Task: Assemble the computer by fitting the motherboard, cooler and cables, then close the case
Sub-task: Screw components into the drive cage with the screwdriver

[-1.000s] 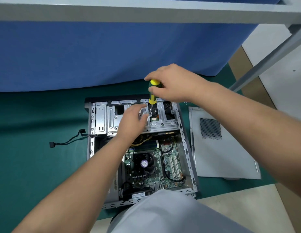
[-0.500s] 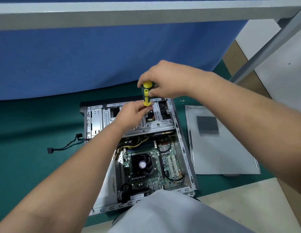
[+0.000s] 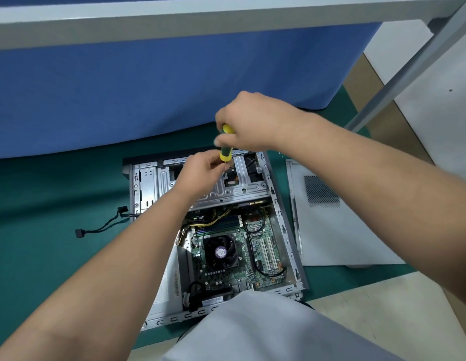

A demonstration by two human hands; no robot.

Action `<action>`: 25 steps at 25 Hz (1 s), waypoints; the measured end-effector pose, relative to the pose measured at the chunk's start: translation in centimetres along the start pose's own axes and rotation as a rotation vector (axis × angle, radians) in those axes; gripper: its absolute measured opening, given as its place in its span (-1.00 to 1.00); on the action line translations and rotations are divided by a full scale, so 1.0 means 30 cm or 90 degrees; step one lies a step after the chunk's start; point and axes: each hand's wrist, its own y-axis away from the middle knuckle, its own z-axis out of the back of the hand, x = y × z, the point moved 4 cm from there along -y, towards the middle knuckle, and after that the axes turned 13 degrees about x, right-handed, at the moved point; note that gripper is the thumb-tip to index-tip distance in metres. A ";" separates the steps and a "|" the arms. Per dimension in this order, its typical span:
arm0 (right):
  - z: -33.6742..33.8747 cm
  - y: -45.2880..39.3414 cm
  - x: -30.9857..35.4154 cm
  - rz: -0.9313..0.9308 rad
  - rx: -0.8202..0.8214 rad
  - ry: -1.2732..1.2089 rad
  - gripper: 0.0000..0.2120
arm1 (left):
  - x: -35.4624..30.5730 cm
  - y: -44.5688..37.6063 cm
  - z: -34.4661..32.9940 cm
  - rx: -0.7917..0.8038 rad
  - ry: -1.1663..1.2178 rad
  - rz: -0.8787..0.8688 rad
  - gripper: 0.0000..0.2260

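Computer case (image 3: 284,217), its side open, is seen lying flat on a green mat (image 3: 44,204) at the centre of the frame, its long axis running from the lower edge toward the upper centre and leaning slightly to the left. The motherboard (image 3: 252,256) is seated in the lower half of the case, with the cooler (image 3: 221,252) fitted at its middle, fan facing up. A metal drive cage (image 3: 242,188) spans the upper part of the case. A yellow-and-green screwdriver (image 3: 225,149) is held nearly upright above the cage, handle at the top and the shaft pointed down into it; the tip is hidden. The handle is gripped from above by the right hand (image 3: 252,123), fingers curled round it. The lower part of the screwdriver is pinched by the left hand (image 3: 200,173), just below the right. The detached side panel (image 3: 338,230) lies flat on the mat to the right of the case, close beside it. A black cable (image 3: 101,227) trails out of the left side of the case onto the mat. A blue cloth (image 3: 148,87) fills the upper left of the frame.
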 end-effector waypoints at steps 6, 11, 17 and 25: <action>-0.037 -0.007 0.003 -0.112 -0.095 0.050 -0.31 | -0.011 -0.019 -0.006 -0.092 0.019 0.046 -0.82; -0.042 0.005 -0.007 0.062 0.026 -0.010 -0.76 | -0.016 -0.019 0.006 -0.041 -0.113 0.023 -0.81; -0.053 -0.003 -0.017 -0.190 -0.092 0.038 -0.27 | -0.028 -0.025 -0.008 -0.019 -0.024 0.017 -0.81; -0.036 0.003 -0.028 0.047 0.024 -0.046 -0.74 | -0.015 -0.038 0.019 -0.014 -0.106 0.032 -0.86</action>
